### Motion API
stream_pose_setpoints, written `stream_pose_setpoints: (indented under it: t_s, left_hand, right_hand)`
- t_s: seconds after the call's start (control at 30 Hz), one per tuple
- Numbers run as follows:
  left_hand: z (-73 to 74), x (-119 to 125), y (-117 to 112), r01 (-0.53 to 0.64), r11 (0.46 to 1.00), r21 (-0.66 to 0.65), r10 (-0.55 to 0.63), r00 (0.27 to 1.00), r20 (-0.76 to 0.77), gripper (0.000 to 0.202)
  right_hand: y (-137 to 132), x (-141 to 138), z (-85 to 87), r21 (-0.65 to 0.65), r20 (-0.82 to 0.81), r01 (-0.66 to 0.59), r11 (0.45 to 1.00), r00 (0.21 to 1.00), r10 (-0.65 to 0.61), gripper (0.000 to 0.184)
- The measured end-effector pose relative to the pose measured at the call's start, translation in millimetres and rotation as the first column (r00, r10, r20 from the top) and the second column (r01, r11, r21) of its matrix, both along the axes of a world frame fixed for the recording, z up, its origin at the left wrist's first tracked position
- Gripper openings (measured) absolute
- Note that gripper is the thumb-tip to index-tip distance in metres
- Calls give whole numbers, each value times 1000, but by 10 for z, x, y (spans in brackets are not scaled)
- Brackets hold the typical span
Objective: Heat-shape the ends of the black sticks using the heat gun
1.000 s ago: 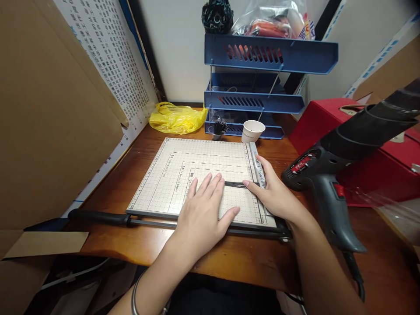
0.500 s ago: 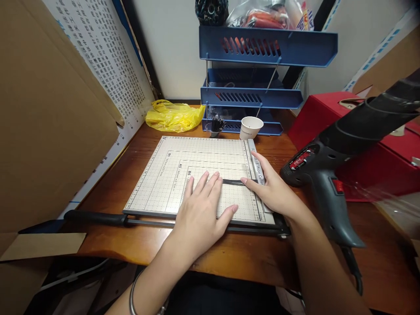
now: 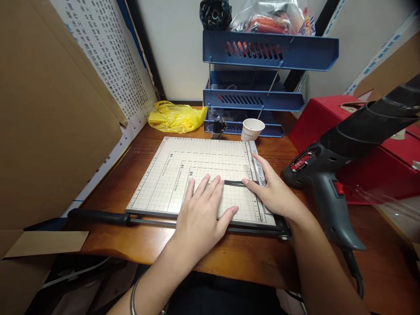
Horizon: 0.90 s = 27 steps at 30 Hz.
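A grey paper cutter board (image 3: 183,170) with a printed grid lies on the wooden desk (image 3: 131,245). My left hand (image 3: 201,210) lies flat on the board, fingers stretched out and together, fingertips at the left end of a thin bundle of black strips (image 3: 234,183). My right hand (image 3: 275,192) rests on the board's right ruler edge, fingers extended, index fingertip touching the right end of the strips. The cutter's black-handled blade arm (image 3: 98,216) lies down along the board's near edge.
A black heat gun (image 3: 331,175) stands at the right. Behind it sits a red box (image 3: 361,166). A blue three-tier tray (image 3: 259,87), a paper cup (image 3: 252,130), a small cup of black pieces (image 3: 217,127) and a yellow bag (image 3: 175,117) stand at the back. Cardboard (image 3: 49,122) leans at the left.
Both hands stay in place on the board and strips. Only the camera view has shifted slightly.
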<state>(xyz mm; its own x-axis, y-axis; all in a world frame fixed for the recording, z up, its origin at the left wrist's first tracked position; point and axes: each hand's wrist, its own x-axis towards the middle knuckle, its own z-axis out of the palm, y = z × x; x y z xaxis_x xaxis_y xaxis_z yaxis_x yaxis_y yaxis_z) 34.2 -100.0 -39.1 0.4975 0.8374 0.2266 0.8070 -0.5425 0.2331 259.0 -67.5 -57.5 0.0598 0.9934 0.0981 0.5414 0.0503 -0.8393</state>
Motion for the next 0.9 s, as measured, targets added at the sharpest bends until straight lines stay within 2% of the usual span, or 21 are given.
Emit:
stream_pose_setpoints:
  t_s: [0.17,0.43,0.6,0.9]
  left_hand:
    - [-5,1,-2,11,1000,20,-11,1000,-11,59]
    - [-39,20,-18,-13,998,56,13,1000,-4,67]
    - [14,119,-61,87,996,16,-86,995,-51,64]
    - [37,219,-7,175,984,-14,-175,982,-69,77]
  right_hand:
    - [2,0,8,-5,5,-8,1000,1000,8,82]
    - [19,19,-13,-26,-16,14,1000,1000,-14,80]
    - [19,20,-20,-4,-7,33,999,999,-33,78]
    - [17,-5,11,-34,-30,50,998,998,-51,80]
